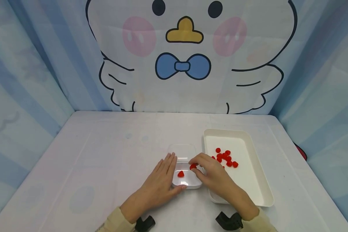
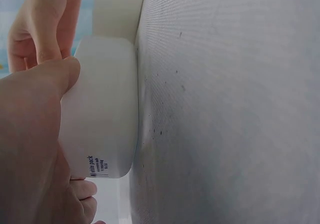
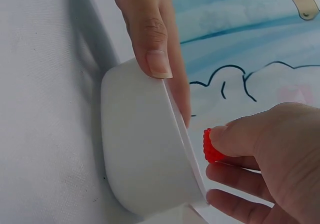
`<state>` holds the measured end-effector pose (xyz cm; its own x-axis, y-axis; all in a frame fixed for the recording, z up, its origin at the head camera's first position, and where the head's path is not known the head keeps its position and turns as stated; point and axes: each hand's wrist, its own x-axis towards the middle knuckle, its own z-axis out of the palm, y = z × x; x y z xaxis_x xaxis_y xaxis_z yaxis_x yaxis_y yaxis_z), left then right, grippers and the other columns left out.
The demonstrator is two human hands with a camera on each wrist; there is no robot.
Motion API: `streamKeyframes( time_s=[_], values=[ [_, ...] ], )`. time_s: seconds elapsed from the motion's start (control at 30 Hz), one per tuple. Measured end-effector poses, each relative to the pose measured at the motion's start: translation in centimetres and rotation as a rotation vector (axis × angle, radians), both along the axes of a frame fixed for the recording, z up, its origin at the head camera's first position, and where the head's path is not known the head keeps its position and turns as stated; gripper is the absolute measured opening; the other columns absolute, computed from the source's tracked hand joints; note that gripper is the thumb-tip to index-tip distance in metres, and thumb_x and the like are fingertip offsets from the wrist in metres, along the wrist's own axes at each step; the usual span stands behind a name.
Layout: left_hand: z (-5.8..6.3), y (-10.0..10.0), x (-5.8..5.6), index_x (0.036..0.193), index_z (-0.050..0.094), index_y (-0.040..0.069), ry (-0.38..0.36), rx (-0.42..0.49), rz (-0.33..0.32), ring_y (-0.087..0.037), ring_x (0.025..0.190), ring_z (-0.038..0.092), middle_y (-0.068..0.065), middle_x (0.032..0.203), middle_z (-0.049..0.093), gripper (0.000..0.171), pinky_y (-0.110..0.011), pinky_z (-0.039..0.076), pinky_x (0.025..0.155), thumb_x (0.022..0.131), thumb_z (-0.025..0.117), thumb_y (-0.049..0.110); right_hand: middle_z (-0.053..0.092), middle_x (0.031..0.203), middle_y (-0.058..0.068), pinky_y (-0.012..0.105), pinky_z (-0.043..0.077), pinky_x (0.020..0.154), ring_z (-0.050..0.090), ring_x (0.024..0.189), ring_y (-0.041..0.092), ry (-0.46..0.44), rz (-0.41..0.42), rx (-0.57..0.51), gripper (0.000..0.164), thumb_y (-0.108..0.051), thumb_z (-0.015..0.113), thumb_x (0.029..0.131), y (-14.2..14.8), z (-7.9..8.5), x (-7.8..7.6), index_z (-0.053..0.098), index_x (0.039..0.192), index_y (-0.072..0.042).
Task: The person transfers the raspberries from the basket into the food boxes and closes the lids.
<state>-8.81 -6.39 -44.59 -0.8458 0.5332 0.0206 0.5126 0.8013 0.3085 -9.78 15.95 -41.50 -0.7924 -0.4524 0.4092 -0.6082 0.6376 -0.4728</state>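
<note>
Right fingers (image 3: 235, 178) pinching red berry (image 3: 212, 149), left fingers (image 1: 169, 163) straight against box (image 2: 105, 108) labelled "white pack"

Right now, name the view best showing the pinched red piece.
Right wrist: the red piece appears large, its bumps clear. The head view shows it small and partly covered; the left wrist view doesn't show it.

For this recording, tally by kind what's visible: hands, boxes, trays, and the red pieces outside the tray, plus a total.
Hands: 2 (left hand, right hand)
Small white box: 1
White tray: 1
Red pieces outside the tray: 2 (one red piece in the box, one pinched red piece in the right hand)
Total: 6
</note>
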Motion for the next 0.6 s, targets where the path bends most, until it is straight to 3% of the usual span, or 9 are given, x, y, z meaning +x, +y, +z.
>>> streamKeyframes(
  time_s=[0.6],
  values=[
    [-0.12,-0.15,0.04,0.158,0.013,0.001,0.026,0.013,-0.017,-0.027,0.156,0.010,-0.014,0.167,0.014,0.097,-0.048,0.019,0.125,0.095,0.041,0.069,0.070,0.104,-0.007,0.029,0.058,0.089,0.064,0.098,0.010,-0.008,0.025,0.089,0.027,-0.009,0.080,0.082,-0.78,-0.37,0.35,0.071,0.107,-0.015]
  ],
)
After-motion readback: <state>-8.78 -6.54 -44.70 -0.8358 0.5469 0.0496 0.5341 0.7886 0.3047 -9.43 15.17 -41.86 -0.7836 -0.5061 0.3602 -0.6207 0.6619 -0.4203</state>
